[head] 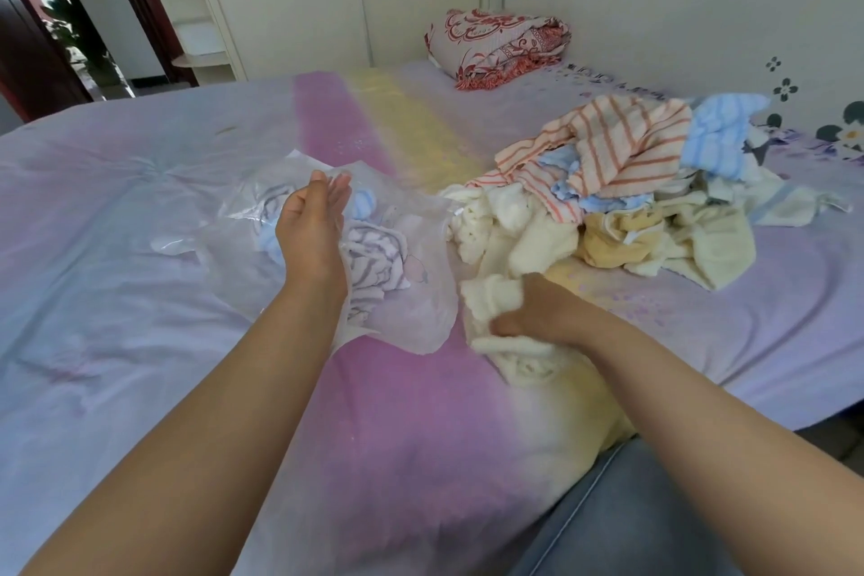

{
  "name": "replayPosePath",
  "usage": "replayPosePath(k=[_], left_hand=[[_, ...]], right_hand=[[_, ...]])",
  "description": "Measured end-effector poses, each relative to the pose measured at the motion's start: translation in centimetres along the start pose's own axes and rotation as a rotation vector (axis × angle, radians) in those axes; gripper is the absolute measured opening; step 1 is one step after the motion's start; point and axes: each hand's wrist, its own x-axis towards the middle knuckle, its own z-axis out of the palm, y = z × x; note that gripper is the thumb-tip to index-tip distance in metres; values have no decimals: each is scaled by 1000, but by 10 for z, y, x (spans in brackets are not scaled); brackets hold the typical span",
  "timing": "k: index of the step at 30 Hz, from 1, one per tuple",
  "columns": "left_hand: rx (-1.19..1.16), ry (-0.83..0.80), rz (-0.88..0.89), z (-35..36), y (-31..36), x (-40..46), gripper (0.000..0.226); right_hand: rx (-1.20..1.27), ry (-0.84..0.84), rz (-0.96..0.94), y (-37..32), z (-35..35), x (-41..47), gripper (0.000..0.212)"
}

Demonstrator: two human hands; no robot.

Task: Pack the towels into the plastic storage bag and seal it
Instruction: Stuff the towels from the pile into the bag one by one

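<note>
A clear plastic storage bag (pixel 411 295) lies on the bed in front of me, with a grey-striped towel (pixel 378 262) and a light blue towel (pixel 362 203) inside it. My left hand (pixel 311 229) is at the bag's upper edge, fingers straight, against the plastic. My right hand (pixel 533 311) grips a cream towel (pixel 491 299) just right of the bag's opening. A loose pile of towels (pixel 622 196), cream, yellow, blue and orange-striped, lies to the right.
The bed (pixel 140 248) has a lilac sheet with a pink and yellow band. A folded red-patterned quilt (pixel 498 44) sits at the far end by the wall. My knee in jeans (pixel 631 524) is at the bottom right edge.
</note>
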Motion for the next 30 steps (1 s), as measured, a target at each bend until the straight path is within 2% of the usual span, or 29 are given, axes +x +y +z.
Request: replayPosePath(k=[2, 5, 11, 12, 14, 17, 19, 20, 22, 24, 27, 30], left_hand=[[16, -12, -3, -3, 2, 0, 19], [48, -54, -27, -7, 7, -1, 16], [38, -201, -126, -17, 6, 4, 24], [28, -216, -144, -19, 6, 5, 27], [14, -227, -168, -20, 6, 6, 31], [20, -256, -171, -18, 11, 1, 28], [67, -268, -158, -16, 14, -3, 23], [107, -277, -144, -15, 14, -6, 19], [303, -274, -46, -17, 14, -8, 10], [681, -280, 193, -22, 16, -5, 8], [1226, -265, 587, -33, 18, 0, 17], [1433, -237, 721, -37, 18, 8, 26]], right_hand=[[-83, -64, -198, -18, -18, -23, 43], [-84, -109, -395, -51, -58, -70, 40], [-5, -251, -539, -91, -101, -126, 31], [52, -222, -558, -96, -99, -124, 31], [166, -59, -527, -104, -81, -104, 34], [154, 266, -402, -107, -21, -57, 61], [50, 327, -362, -102, 26, -38, 81], [-73, 275, -354, -97, 48, -32, 89], [-368, 115, -375, -89, 80, -28, 97], [-499, 9, -387, -87, 85, -26, 98], [-448, -225, -314, -89, 57, -19, 100], [-421, -356, -341, -86, 41, -5, 98]])
